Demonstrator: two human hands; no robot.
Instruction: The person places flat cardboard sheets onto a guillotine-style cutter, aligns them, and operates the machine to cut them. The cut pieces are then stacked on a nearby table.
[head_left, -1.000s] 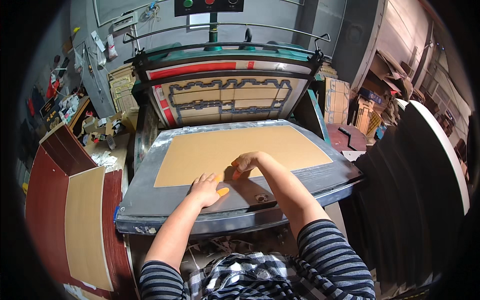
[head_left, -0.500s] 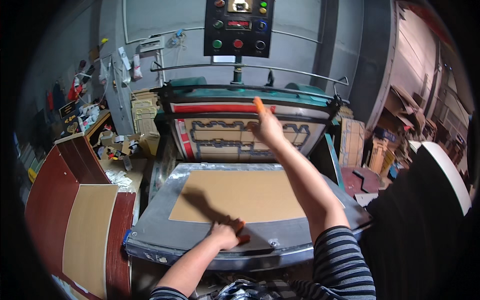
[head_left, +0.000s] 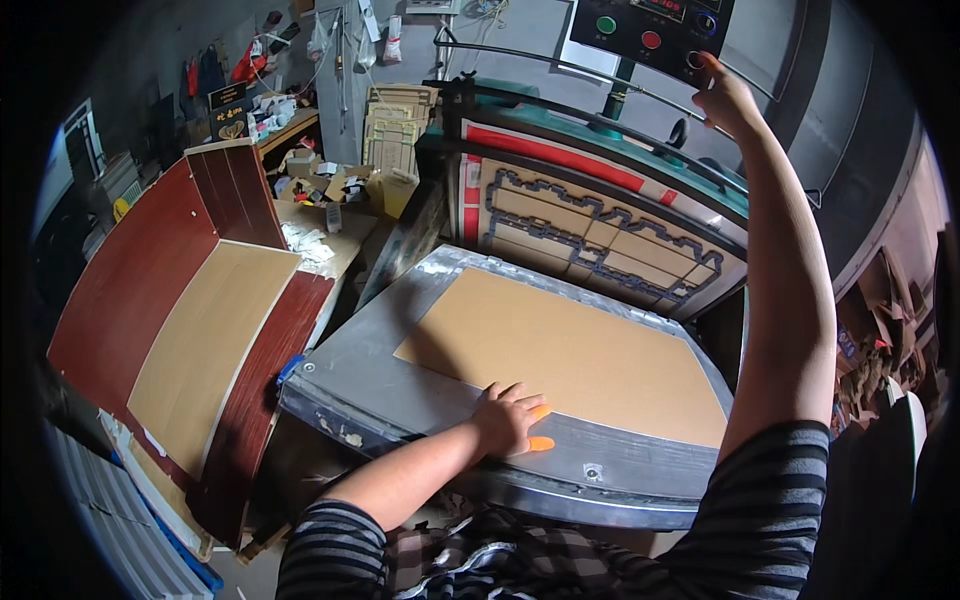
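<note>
Cardbd sheet (head_left: 580,350) lies on press bed (head_left: 352,352) w/ red boards (head_left: 130,270) to L

Left hand (head_left: 508,421) splayed low, right hand (head_left: 730,101) raised high

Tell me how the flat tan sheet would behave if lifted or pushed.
The tan sheet is probably light for its size, as its edge looks thin. Being broad, it may flex when lifted. Pushed, it might slide, since it lies flat on the grey plate with only the left hand at its near edge.
</note>
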